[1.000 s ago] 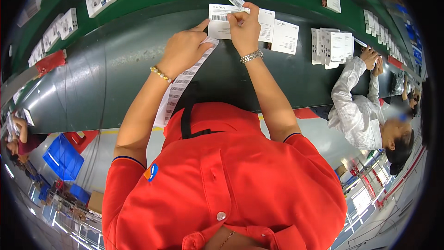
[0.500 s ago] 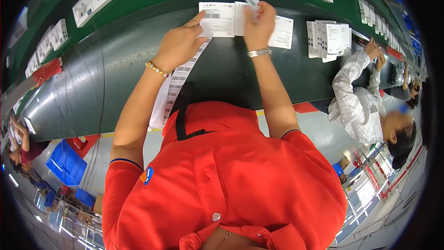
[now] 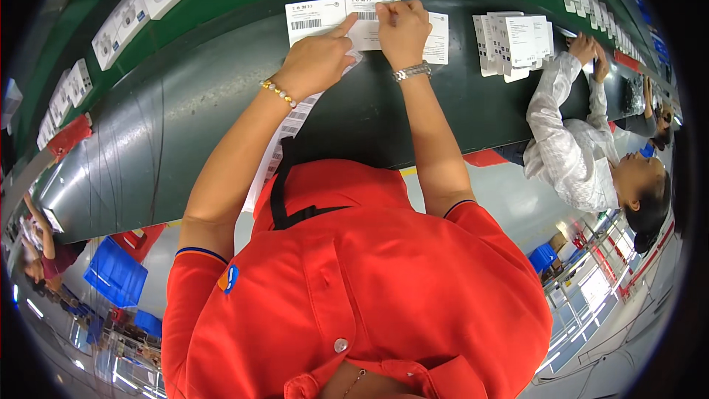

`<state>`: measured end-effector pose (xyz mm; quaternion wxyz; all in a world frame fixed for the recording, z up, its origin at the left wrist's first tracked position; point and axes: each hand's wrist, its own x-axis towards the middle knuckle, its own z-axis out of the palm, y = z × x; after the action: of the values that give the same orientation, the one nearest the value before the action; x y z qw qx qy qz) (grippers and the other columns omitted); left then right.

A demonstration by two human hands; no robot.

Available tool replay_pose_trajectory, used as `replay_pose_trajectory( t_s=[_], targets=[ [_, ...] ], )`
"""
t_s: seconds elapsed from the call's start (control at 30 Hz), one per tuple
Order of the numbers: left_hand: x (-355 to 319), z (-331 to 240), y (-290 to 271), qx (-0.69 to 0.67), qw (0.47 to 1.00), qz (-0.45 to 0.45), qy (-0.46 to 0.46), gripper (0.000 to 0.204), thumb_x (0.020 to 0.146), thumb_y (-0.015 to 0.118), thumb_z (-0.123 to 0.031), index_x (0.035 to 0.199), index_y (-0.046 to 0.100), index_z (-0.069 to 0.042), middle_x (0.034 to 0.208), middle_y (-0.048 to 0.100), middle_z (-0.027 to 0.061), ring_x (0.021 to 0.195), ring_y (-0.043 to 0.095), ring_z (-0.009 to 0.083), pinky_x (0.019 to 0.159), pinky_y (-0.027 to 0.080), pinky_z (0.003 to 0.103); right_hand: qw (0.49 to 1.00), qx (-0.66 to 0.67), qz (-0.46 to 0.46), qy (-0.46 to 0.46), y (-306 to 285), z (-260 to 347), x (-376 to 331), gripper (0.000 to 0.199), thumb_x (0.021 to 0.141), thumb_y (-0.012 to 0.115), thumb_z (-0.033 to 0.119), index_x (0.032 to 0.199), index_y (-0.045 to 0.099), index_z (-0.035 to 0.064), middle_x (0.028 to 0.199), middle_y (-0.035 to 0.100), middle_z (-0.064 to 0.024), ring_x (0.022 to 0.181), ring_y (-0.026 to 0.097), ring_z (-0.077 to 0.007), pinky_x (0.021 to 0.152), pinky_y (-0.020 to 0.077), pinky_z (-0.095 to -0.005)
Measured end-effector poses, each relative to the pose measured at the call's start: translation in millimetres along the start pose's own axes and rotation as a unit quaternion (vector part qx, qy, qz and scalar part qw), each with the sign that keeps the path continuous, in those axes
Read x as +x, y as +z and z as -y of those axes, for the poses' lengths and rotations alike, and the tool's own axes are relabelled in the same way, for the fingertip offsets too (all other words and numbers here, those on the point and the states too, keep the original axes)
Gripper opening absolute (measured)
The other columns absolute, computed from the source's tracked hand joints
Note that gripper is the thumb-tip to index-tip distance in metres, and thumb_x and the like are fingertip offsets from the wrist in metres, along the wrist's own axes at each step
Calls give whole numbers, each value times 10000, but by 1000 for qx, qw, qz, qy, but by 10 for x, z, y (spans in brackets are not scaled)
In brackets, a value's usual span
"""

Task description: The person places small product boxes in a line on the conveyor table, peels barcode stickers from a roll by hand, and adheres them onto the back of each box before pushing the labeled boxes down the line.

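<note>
Three flat white printed packages lie in a row at the far side of the dark bench: a left one, a middle one and a right one. On the middle package lies a barcode label. My left hand rests its index fingertip at that label's left end, its other fingers curled over a long strip of barcode labels. The strip trails down past my wrist toward the bench's near edge. My right hand is closed in a pinch at the label's right end, partly covering the package.
To the right stands a cluster of white packages. White boxes line the green ledge at the left, with more at the far right. A co-worker in a white sleeve works on the right. A blue bin sits lower left.
My right hand has brought the raised label down onto the middle package. My left hand has shifted right from the left package to the middle one, the strip moving along with it.
</note>
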<state>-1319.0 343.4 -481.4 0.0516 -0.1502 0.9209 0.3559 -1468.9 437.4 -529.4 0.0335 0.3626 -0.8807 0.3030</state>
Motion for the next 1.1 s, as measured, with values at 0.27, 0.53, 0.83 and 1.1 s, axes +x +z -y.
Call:
replay_pose_trajectory(
  t_s=[0.27,0.53,0.83,1.1],
  targets=[
    [115,59,-244,-125,987,-92,-39,245,825,631,-217,727,591,4,793,657,72,581,591,222,539,442,349,992,115,26,40,-181,-38,-61,237,775,723,244,922,633,81,822,602,-33,774,560,-178,673,423,-333],
    [214,63,-386,-313,943,20,-108,320,840,657,-262,658,574,-12,553,468,-20,520,396,39,481,335,237,749,605,153,223,-307,235,-421,91,858,643,91,839,631,3,779,630,-21,702,557,-75,697,441,-206],
    [286,-191,-103,-124,992,29,-11,274,779,672,-267,766,589,-6,714,595,166,672,576,304,632,449,367,931,327,-30,157,-539,-265,-316,111,840,650,113,856,650,3,811,627,-34,695,568,-120,655,454,-242],
    [465,-538,123,14,997,55,57,216,807,634,-242,792,646,-27,1195,587,87,826,627,293,708,504,395,991,99,30,83,-636,-892,-3,212,820,653,223,850,664,14,891,580,-100,798,578,-211,677,455,-318]
  ],
)
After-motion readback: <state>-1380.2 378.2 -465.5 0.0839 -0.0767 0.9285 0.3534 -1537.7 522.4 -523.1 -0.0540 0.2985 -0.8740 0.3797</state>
